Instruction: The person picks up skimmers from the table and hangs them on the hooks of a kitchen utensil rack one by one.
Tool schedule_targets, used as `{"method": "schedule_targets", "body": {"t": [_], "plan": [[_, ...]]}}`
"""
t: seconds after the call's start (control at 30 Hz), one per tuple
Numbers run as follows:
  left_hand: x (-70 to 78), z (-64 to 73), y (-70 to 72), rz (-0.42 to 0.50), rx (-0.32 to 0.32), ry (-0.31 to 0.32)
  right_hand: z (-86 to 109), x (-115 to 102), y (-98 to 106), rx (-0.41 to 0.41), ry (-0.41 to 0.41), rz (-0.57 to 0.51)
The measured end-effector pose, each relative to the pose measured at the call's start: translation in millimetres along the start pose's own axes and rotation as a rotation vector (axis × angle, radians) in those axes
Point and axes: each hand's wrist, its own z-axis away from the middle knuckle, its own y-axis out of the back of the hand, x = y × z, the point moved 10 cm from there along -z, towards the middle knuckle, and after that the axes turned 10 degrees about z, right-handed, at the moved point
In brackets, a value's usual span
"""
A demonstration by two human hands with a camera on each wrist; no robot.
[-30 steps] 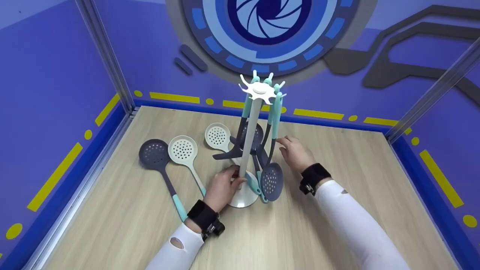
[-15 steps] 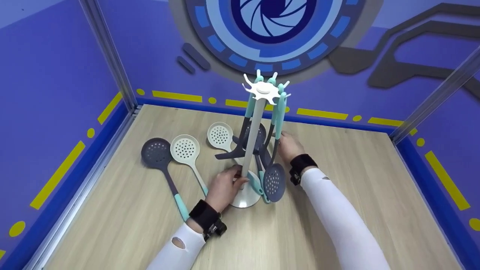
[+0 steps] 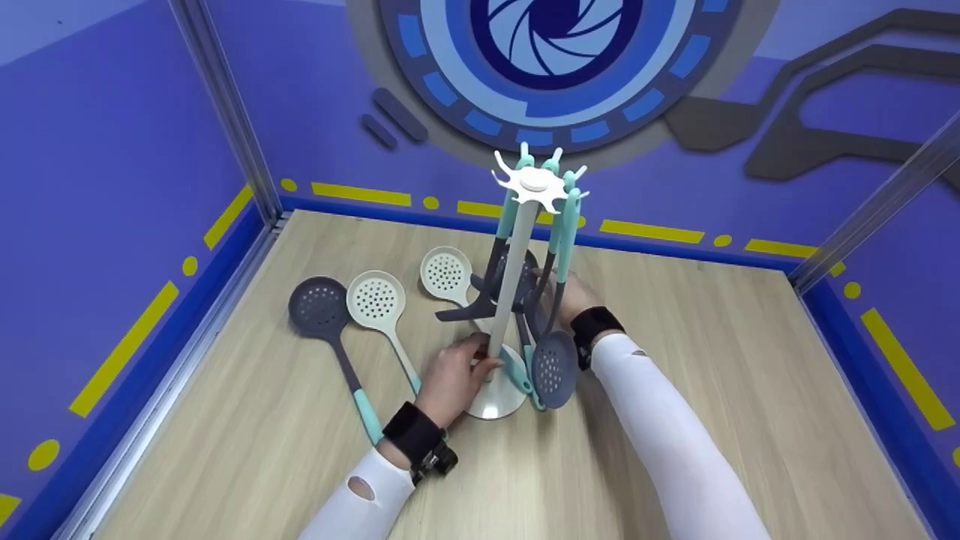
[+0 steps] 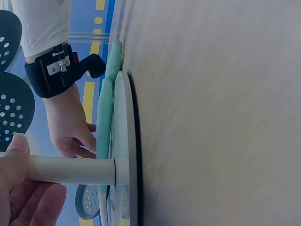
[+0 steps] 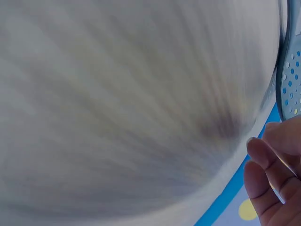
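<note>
My left hand (image 3: pixel 452 379) grips the white pole (image 3: pixel 514 270) of a utensil stand just above its round base (image 3: pixel 491 409). In the left wrist view, thumb and fingers lie on either side of that pole. Several dark grey utensils with teal handles hang from the stand's hooked top (image 3: pixel 535 181), among them a skimmer (image 3: pixel 555 369) at the front right. My right hand (image 3: pixel 574 292) is behind these, its fingers partly hidden in the head view. Its fingers are loosely bent with nothing visible between them in the right wrist view, close to a perforated utensil head (image 5: pixel 291 84).
A grey skimmer (image 3: pixel 319 307) and a white skimmer (image 3: pixel 376 300) lie left of the stand, another white skimmer (image 3: pixel 445 271) behind it. Teal handles (image 3: pixel 517 369) rest over the base. Blue walls (image 3: pixel 120 187) enclose the wooden table (image 3: pixel 225 450).
My right hand has moved left and in behind the hanging utensils. The left hand keeps its hold on the pole. The head view has shifted slightly.
</note>
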Motion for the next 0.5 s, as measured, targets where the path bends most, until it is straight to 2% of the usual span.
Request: {"method": "schedule_targets", "body": {"t": [0.03, 0.1, 0.17, 0.23, 0.43, 0.47, 0.5], "plan": [[0.2, 0.2, -0.2, -0.003, 0.001, -0.001, 0.1, 0, 0, -0.008, 0.008, -0.01], [0.5, 0.4, -0.3, -0.005, 0.002, 0.001, -2.0, -3, 2, 0.02, 0.067, 0.099], [0.3, 0.3, -0.3, -0.001, 0.002, 0.003, -3.5, -2, 2, 0.019, 0.082, 0.118], [0.4, 0.2, 0.2, -0.001, 0.005, 0.001, -5.4, 1, 2, 0.024, 0.062, 0.083], [-1.5, -0.5, 0.6, 0.021, 0.003, 0.009, 0.9, 21, -12, -0.045, -0.237, -0.389], [-2.1, -0.5, 0.3, 0.021, 0.0, 0.014, 2.8, 21, -14, -0.058, -0.258, -0.423], [-2.7, -0.4, 0.0, 0.022, -0.003, 0.018, 3.4, 19, -15, -0.067, -0.247, -0.414]]}}
